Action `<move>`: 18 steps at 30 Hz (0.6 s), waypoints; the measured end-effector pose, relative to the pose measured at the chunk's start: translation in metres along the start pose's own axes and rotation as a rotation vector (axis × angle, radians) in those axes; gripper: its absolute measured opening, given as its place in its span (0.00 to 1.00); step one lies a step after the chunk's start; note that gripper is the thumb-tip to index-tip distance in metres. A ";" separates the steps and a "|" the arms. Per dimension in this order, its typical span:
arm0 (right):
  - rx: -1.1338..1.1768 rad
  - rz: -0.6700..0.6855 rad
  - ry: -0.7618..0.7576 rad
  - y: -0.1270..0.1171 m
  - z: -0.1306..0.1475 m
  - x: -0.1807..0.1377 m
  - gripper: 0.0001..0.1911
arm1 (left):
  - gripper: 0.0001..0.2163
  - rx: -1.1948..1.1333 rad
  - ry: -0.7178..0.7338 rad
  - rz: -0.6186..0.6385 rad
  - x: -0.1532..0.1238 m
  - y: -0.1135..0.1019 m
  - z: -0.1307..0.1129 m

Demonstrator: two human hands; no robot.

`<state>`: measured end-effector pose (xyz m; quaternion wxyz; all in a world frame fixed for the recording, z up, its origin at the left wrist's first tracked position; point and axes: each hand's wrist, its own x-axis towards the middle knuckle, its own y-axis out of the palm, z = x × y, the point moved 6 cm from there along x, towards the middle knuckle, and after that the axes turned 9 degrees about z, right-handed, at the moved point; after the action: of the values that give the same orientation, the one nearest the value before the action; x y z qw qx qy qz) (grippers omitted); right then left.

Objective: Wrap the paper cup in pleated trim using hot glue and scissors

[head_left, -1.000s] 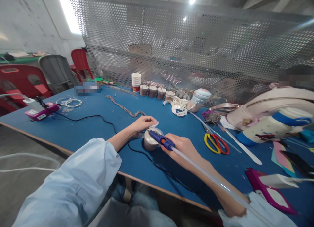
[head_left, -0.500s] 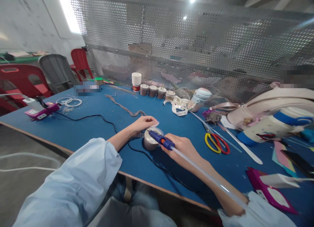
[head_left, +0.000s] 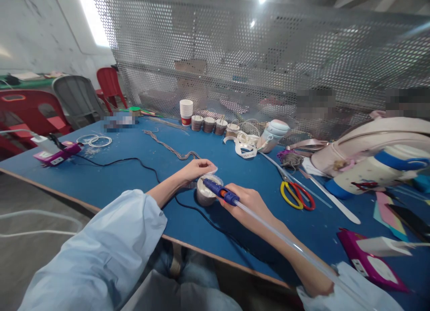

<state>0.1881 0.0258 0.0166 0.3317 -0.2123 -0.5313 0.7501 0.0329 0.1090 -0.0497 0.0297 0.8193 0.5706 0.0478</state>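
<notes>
Glue gun [head_left: 217,189] was gripped in the right hand [head_left: 251,204], fingers curled around it, nozzle over the cup [head_left: 204,198] on the blue table [head_left: 126,141]; the left hand [head_left: 199,168] pinched white trim [head_left: 214,170] beside the cup.

L hand [head_left: 199,168] pinches a thin whitish strip [head_left: 214,170] at the far rim of a small, round, brown-sided, white-topped cup [head_left: 204,198] on the flat blue table [head_left: 134,185]. R hand [head_left: 247,202] grips a dark-blue plastic glue gun [head_left: 219,190] w/ a long clear stick [head_left: 279,233] out the back, nozzle over cup's top; contact unclear. Scissors w/ 1 yellow & 1 red handle [head_left: 307,198] lie to the R. Behind: stacked white paper cups [head_left: 186,108] beside a row of 4 brown-sided cups [head_left: 208,125].
</notes>
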 end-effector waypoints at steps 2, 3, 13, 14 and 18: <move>0.040 -0.005 -0.014 0.000 -0.001 0.001 0.05 | 0.16 0.000 -0.001 0.002 0.000 0.000 0.000; 0.054 -0.009 -0.014 0.001 -0.002 0.001 0.06 | 0.16 -0.001 -0.001 0.003 0.000 0.000 0.000; 0.036 -0.043 0.048 0.002 -0.005 -0.001 0.07 | 0.16 -0.011 0.009 -0.001 -0.001 0.002 -0.003; 0.041 -0.045 0.050 0.002 -0.005 -0.001 0.07 | 0.16 -0.012 0.009 0.000 -0.001 0.002 -0.003; 0.150 -0.022 0.052 0.004 -0.007 0.002 0.09 | 0.16 -0.009 -0.001 0.004 -0.001 0.002 -0.002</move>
<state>0.1899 0.0311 0.0103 0.3687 -0.2006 -0.4670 0.7783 0.0339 0.1071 -0.0472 0.0337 0.8203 0.5688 0.0500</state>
